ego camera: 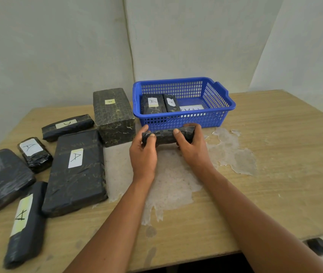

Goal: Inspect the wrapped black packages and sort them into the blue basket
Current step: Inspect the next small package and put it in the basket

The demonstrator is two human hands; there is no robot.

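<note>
A small rolled black package (165, 136) is held just in front of the blue basket (222, 99). My left hand (143, 152) grips its left end and my right hand (191, 145) grips its right end. Inside the basket lie two black packages with white labels, one (152, 107) at the left and a narrower one (171, 104) beside it. Several more wrapped black packages marked "A" lie on the table to the left, among them a large flat one (76, 172) and a tall box (113, 113).
The wooden table (275, 154) has a worn, peeling white patch (176, 184) under my hands. A white paper label (193, 108) lies on the basket floor. A wall stands behind the table. A dark object (317, 246) sits below the table's right front edge.
</note>
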